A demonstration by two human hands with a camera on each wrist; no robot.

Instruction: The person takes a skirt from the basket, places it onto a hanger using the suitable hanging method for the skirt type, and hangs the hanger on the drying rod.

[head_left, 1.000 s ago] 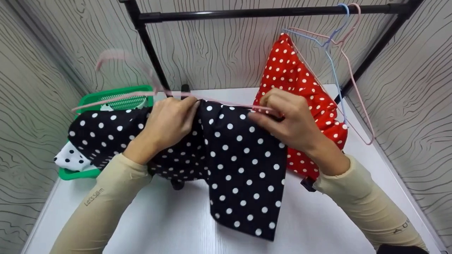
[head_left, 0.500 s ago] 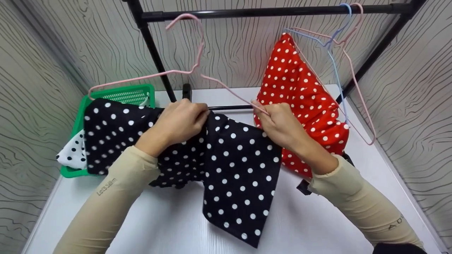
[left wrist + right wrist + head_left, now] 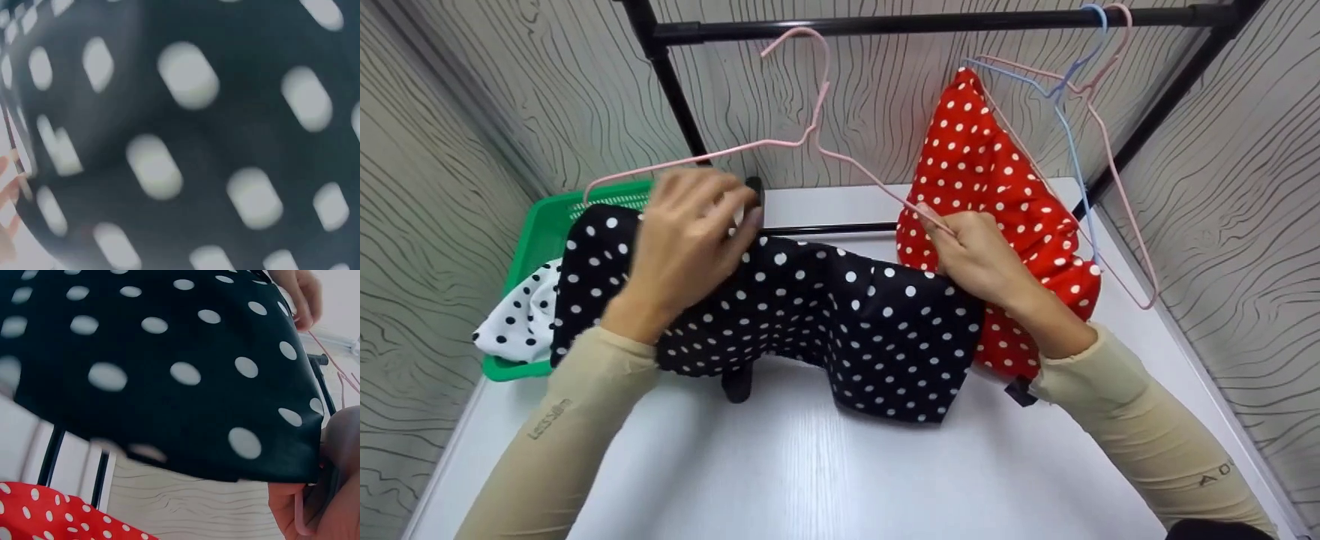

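Observation:
A black garment with white dots (image 3: 885, 337) hangs spread beneath a pink wire hanger (image 3: 769, 142), whose left end reaches the garment's upper left corner. My right hand (image 3: 979, 259) grips the hanger's right end together with the garment's top right corner; the wire's pink tip (image 3: 300, 512) shows at the fingers in the right wrist view. Blurred by motion, my left hand (image 3: 682, 244) is over the left part of the garment's top edge, thumb and fingers apart. Dotted black cloth (image 3: 208, 129) nearly fills the left wrist view.
A black rack bar (image 3: 885, 24) spans the back, carrying a blue hanger (image 3: 1069, 135) and a pink hanger (image 3: 1102, 142) at its right. A red dotted garment (image 3: 960, 142) hangs there. At left, a green basket (image 3: 532, 232) holds a white dotted cloth (image 3: 521, 322). The white tabletop (image 3: 810, 472) lies below.
The hanger has swung upright and moved right, its hook now near the bar. My right hand has taken its right end. My left hand has let go of the top edge and moved left.

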